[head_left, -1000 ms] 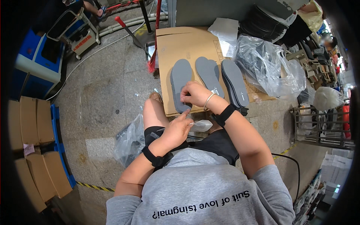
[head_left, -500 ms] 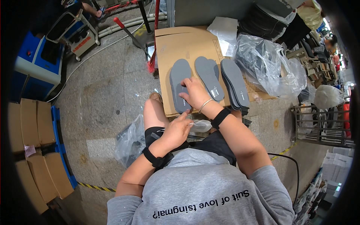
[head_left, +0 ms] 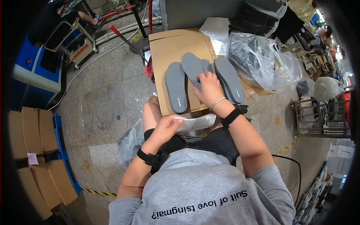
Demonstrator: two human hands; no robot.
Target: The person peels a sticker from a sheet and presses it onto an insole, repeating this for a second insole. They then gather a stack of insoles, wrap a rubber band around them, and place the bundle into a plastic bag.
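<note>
The right hand reaches forward with its fingers pressed down on a flat grey foam insole, which lies on a brown corrugated cardboard sheet between a single grey insole and a stack of grey insoles. Over the lap, the left hand pinches a crinkly clear plastic sleeve.

Small factory or workshop floor, likely shoe-part packing. Worn stone-tile floor with striped hazard tape. Flattened cardboard sheet serves as work surface, grey insoles laid out on it. Clear plastic bags of dark stock alongside. Flat cardboard boxes stacked at left, blue machine cart, hoses, metal rack at right.
</note>
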